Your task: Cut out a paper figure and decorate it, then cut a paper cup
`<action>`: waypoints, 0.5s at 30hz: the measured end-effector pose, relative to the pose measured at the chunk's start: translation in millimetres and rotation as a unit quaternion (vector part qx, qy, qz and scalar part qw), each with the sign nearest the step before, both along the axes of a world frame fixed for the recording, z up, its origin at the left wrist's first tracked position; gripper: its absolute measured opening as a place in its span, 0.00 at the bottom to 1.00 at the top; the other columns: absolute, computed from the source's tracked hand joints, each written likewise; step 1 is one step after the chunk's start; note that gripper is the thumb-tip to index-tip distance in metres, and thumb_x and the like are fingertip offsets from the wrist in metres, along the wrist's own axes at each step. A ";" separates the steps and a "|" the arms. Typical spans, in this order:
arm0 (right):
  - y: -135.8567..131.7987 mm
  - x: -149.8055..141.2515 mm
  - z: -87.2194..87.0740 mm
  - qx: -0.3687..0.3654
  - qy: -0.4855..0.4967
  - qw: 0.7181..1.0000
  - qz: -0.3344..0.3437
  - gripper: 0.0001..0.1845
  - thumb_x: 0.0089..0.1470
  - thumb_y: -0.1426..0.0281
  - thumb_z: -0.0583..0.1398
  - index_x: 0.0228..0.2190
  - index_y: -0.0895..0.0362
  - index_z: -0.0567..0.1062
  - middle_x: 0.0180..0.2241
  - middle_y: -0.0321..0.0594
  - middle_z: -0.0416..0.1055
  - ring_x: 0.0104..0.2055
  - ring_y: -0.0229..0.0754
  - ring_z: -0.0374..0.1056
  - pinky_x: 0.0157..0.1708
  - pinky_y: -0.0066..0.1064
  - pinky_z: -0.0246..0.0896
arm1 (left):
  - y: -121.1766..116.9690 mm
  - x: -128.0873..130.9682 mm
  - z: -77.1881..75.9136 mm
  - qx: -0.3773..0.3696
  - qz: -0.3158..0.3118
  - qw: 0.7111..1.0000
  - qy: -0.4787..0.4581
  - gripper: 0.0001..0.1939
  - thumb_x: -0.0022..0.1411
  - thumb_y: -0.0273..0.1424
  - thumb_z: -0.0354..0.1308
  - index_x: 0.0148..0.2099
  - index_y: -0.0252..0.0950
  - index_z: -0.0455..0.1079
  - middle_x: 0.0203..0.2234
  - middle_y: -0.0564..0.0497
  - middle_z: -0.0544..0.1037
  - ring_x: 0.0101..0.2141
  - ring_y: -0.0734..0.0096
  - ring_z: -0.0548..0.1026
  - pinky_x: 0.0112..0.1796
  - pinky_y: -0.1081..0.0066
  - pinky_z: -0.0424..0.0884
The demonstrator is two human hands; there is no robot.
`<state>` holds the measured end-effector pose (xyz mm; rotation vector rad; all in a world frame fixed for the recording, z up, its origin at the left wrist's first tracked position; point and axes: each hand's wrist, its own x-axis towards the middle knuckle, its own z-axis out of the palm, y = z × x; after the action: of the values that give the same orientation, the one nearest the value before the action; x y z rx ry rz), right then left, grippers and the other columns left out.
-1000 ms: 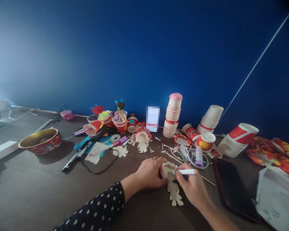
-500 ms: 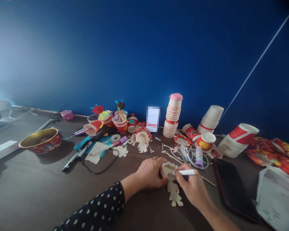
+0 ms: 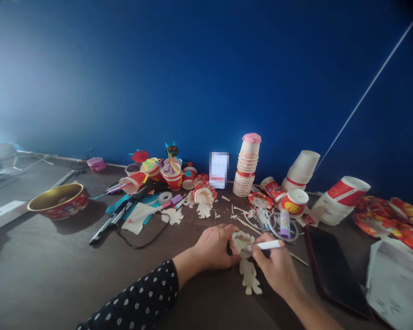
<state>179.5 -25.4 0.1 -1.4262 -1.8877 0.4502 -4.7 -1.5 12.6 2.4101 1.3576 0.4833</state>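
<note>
On the dark table lies a white paper cutout [image 3: 248, 276] shaped like a small figure, its round head edged with a scalloped red-patterned rim. My left hand [image 3: 216, 247] grips that rim from the left, thumb and fingers around it. In my right hand [image 3: 275, 266] a white marker pen [image 3: 269, 245] with an orange end is pinched, its tip pointing left onto the cutout's head. The exact contact of the tip is partly hidden by my fingers.
Behind my hands stands a tall stack of paper cups [image 3: 247, 167]. A phone [image 3: 335, 270] lies to the right, a glue stick [image 3: 285, 224] nearer the middle. At left are a red bowl [image 3: 60, 204], scissors and pens [image 3: 115, 220], and paper scraps [image 3: 173, 216]. Another cutout [image 3: 203, 201] lies ahead.
The marker pen and my right hand have shifted very slightly over the cutout's head. My left hand and the cutout stay in place.
</note>
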 end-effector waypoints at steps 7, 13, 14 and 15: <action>0.9 -0.2 -0.7 -0.004 0.008 1.000 -0.006 0.11 0.53 0.63 0.52 0.24 0.55 0.66 0.16 0.35 0.68 0.18 0.42 0.65 0.20 0.29 0.56 | 0.3 0.1 -1.1 0.007 0.001 1.000 -0.008 0.27 0.45 0.39 0.58 0.49 0.42 0.61 0.40 0.49 0.74 0.41 0.61 0.72 0.42 0.65 0.67; 0.6 -0.1 -0.9 0.004 0.008 1.000 -0.010 0.10 0.53 0.64 0.53 0.23 0.54 0.65 0.16 0.35 0.68 0.18 0.41 0.65 0.20 0.28 0.56 | -0.4 0.3 1.8 -0.006 0.005 1.000 0.004 0.27 0.46 0.40 0.59 0.50 0.41 0.61 0.42 0.49 0.73 0.42 0.61 0.72 0.43 0.65 0.66; 0.5 0.1 -1.2 0.002 0.007 1.000 -0.012 0.10 0.53 0.64 0.53 0.23 0.54 0.65 0.15 0.34 0.68 0.17 0.41 0.65 0.19 0.28 0.55 | -0.5 0.3 2.1 -0.009 0.005 1.000 0.006 0.27 0.46 0.40 0.59 0.50 0.41 0.61 0.42 0.48 0.73 0.42 0.61 0.72 0.43 0.65 0.66; 0.5 0.4 -1.5 0.000 0.005 1.000 -0.012 0.10 0.53 0.64 0.53 0.23 0.54 0.65 0.15 0.34 0.68 0.18 0.41 0.65 0.19 0.28 0.55 | -0.6 0.3 2.4 -0.011 0.005 1.000 0.008 0.28 0.46 0.40 0.59 0.50 0.41 0.60 0.42 0.48 0.73 0.42 0.61 0.72 0.44 0.65 0.66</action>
<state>179.9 -24.9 -1.4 -1.4435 -1.8613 0.4453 -4.4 -2.1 15.0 2.3967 1.3741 0.4511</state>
